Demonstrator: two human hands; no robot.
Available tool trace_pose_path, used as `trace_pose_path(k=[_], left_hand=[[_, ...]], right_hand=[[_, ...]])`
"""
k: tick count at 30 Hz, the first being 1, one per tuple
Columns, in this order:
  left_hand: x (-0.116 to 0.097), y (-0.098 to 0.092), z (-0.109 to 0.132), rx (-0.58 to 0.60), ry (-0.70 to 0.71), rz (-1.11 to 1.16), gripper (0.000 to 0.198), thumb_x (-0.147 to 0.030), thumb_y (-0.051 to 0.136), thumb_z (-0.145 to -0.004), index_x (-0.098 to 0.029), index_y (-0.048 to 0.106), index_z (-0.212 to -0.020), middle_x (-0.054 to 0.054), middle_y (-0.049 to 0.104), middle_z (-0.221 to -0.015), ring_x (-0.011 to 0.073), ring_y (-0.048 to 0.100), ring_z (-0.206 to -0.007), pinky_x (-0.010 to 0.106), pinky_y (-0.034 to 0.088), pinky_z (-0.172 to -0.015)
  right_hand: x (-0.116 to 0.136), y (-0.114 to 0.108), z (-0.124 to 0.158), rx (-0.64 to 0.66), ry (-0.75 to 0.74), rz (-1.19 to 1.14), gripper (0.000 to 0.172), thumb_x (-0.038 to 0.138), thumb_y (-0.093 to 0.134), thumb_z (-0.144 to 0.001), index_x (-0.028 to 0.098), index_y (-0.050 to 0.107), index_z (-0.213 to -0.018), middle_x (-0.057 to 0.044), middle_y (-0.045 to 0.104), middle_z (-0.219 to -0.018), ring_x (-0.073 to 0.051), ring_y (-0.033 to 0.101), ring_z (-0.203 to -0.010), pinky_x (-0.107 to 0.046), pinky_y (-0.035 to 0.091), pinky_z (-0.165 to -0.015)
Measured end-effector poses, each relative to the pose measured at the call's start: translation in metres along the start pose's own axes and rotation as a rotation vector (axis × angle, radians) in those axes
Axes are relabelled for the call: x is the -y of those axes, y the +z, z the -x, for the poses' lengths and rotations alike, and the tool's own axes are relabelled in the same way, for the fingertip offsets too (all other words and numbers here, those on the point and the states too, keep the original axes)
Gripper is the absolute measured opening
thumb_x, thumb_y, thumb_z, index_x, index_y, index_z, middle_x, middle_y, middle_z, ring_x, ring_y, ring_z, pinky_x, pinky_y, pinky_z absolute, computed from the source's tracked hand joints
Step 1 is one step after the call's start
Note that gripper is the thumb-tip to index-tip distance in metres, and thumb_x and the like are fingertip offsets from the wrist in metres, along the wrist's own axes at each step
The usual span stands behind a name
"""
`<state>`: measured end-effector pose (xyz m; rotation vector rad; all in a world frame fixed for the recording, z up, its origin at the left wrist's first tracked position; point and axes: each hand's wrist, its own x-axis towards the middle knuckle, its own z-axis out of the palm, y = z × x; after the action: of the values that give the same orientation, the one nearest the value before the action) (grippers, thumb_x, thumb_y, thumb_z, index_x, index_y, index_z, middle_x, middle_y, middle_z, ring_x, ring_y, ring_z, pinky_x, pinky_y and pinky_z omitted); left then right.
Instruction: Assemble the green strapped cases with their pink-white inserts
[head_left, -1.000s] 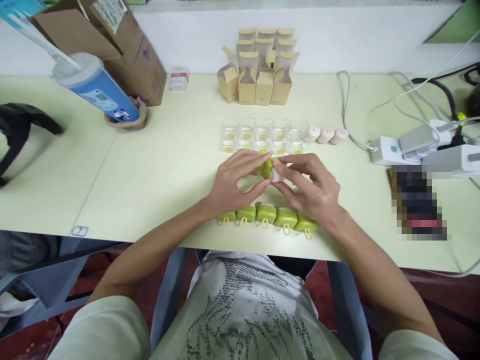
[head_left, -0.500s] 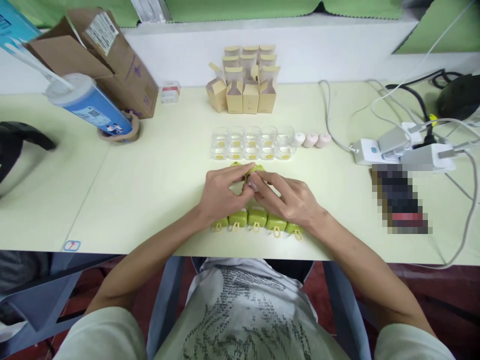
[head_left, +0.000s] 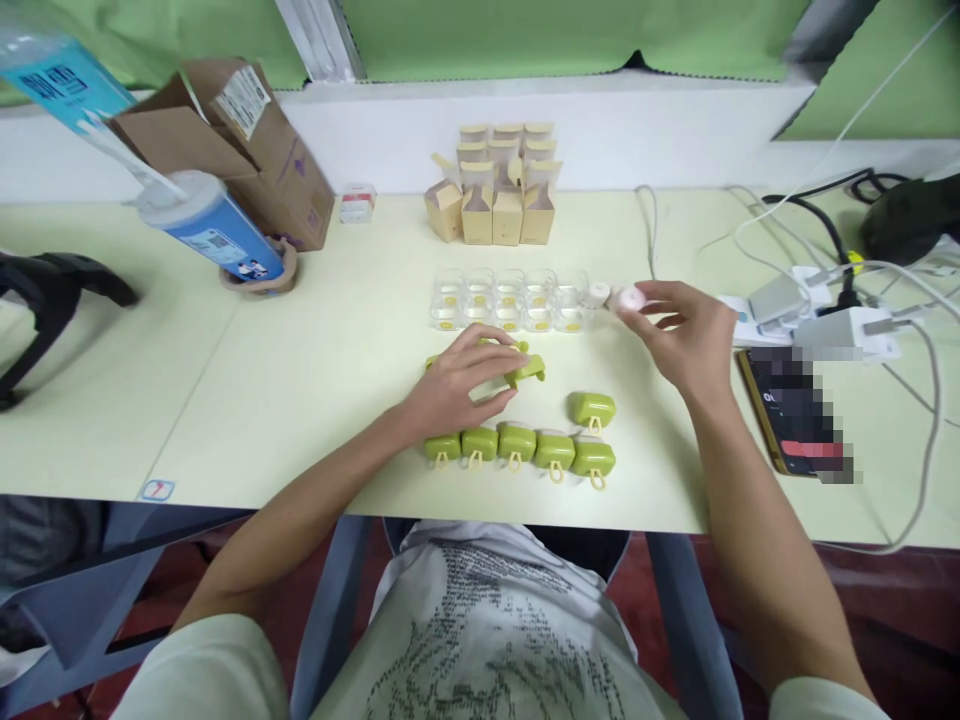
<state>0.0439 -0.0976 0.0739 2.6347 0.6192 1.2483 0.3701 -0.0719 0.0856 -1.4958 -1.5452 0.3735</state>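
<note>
My left hand (head_left: 461, 380) is curled with fingers and thumb around an open green case (head_left: 531, 370); more green pieces behind it are partly hidden by the fingers. My right hand (head_left: 686, 335) reaches out to the right and pinches a small pale pink rounded piece (head_left: 631, 298) between thumb and fingers. Beside that sits a white rounded piece (head_left: 598, 293). A single closed green case (head_left: 595, 410) with a yellow loop lies between the hands. Nearer the edge, a row of several such green cases (head_left: 517, 442) is lined up, loops toward me.
Clear plastic cups (head_left: 510, 300) with yellow labels stand in two rows, with small open cardboard boxes (head_left: 507, 215) behind. At left are a blue canister (head_left: 225, 235) and a carton (head_left: 277, 160). A power strip (head_left: 795, 310), cables and a phone (head_left: 795, 415) occupy the right.
My right hand has left the green case by my left hand and moved right to grip a pink piece. The single green case now shows where my right hand was.
</note>
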Motion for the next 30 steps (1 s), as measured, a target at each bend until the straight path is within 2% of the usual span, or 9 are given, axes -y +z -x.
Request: trace_pose_path(k=[5, 9, 16, 21, 24, 26, 28, 29, 30], left_hand=[[0.005, -0.001, 0.006, 0.18, 0.067, -0.097, 0.031, -0.02, 0.074, -0.103, -0.022, 0.074, -0.134, 0.006, 0.085, -0.124, 0.0251, 0.076, -0.116, 0.04, 0.07, -0.086], [0.003, -0.001, 0.009, 0.249, 0.075, -0.117, 0.025, -0.019, 0.068, -0.108, -0.018, 0.075, -0.132, 0.007, 0.084, -0.13, 0.0202, 0.082, -0.112, 0.035, 0.07, -0.092], [0.004, -0.001, 0.01, 0.279, 0.034, -0.099, 0.026, -0.019, 0.066, -0.109, -0.02, 0.075, -0.134, 0.006, 0.083, -0.135, 0.018, 0.082, -0.12, 0.033, 0.07, -0.099], [0.005, 0.0, 0.011, 0.287, 0.009, -0.045, 0.033, -0.016, 0.066, -0.108, -0.021, 0.074, -0.14, 0.008, 0.082, -0.137, 0.0204, 0.081, -0.124, 0.038, 0.07, -0.103], [0.005, 0.001, 0.011, 0.28, 0.006, -0.026, 0.032, -0.016, 0.065, -0.108, -0.019, 0.074, -0.139, 0.01, 0.081, -0.137, 0.0221, 0.081, -0.123, 0.041, 0.071, -0.103], [0.005, 0.002, 0.011, 0.279, -0.001, -0.023, 0.03, -0.017, 0.065, -0.109, -0.018, 0.074, -0.138, 0.011, 0.081, -0.138, 0.0223, 0.081, -0.123, 0.041, 0.071, -0.103], [0.004, 0.002, 0.011, 0.294, -0.021, -0.028, 0.029, -0.02, 0.063, -0.111, -0.02, 0.073, -0.138, 0.01, 0.08, -0.139, 0.0214, 0.081, -0.124, 0.04, 0.071, -0.102], [0.003, 0.002, 0.011, 0.304, -0.031, -0.037, 0.029, -0.022, 0.062, -0.112, -0.021, 0.072, -0.139, 0.01, 0.08, -0.14, 0.0209, 0.08, -0.124, 0.039, 0.07, -0.102], [0.002, 0.002, 0.011, 0.312, -0.04, -0.053, 0.029, -0.023, 0.061, -0.112, -0.022, 0.072, -0.139, 0.009, 0.08, -0.14, 0.0208, 0.08, -0.124, 0.037, 0.07, -0.1]], right_hand=[[-0.019, 0.011, -0.004, 0.131, 0.056, 0.151, 0.028, 0.033, 0.081, -0.086, 0.019, 0.085, -0.11, -0.01, 0.086, -0.099, -0.026, 0.08, -0.076, -0.041, 0.067, -0.078], [-0.019, 0.022, -0.003, 0.131, 0.016, 0.165, 0.032, 0.031, 0.078, -0.086, 0.015, 0.085, -0.113, -0.013, 0.084, -0.108, -0.025, 0.078, -0.075, -0.041, 0.066, -0.078], [-0.024, 0.027, -0.003, 0.112, 0.014, 0.11, 0.035, 0.033, 0.077, -0.084, 0.015, 0.083, -0.114, -0.013, 0.085, -0.108, -0.027, 0.079, -0.079, -0.044, 0.067, -0.08], [-0.019, 0.031, -0.003, 0.116, 0.048, 0.051, 0.038, 0.034, 0.077, -0.083, 0.015, 0.08, -0.116, -0.013, 0.085, -0.108, -0.027, 0.08, -0.081, -0.044, 0.067, -0.083], [-0.014, 0.022, -0.003, 0.115, 0.066, 0.08, 0.042, 0.036, 0.08, -0.083, 0.017, 0.079, -0.12, -0.012, 0.085, -0.108, -0.026, 0.079, -0.079, -0.043, 0.066, -0.08], [-0.008, 0.008, -0.004, 0.096, 0.065, 0.154, 0.033, 0.041, 0.081, -0.086, 0.02, 0.08, -0.111, -0.01, 0.084, -0.098, -0.025, 0.077, -0.074, -0.043, 0.064, -0.077], [-0.001, -0.011, -0.003, 0.183, 0.037, 0.191, 0.026, 0.049, 0.079, -0.092, 0.023, 0.08, -0.093, -0.007, 0.08, -0.085, -0.023, 0.074, -0.068, -0.041, 0.062, -0.073], [0.002, -0.02, -0.002, 0.319, 0.021, 0.156, 0.03, 0.053, 0.079, -0.093, 0.024, 0.08, -0.088, -0.007, 0.079, -0.081, -0.022, 0.072, -0.065, -0.039, 0.06, -0.069], [0.006, -0.027, -0.001, 0.522, 0.004, 0.084, 0.033, 0.057, 0.08, -0.092, 0.024, 0.082, -0.091, -0.007, 0.081, -0.086, -0.021, 0.072, -0.065, -0.037, 0.059, -0.064]])
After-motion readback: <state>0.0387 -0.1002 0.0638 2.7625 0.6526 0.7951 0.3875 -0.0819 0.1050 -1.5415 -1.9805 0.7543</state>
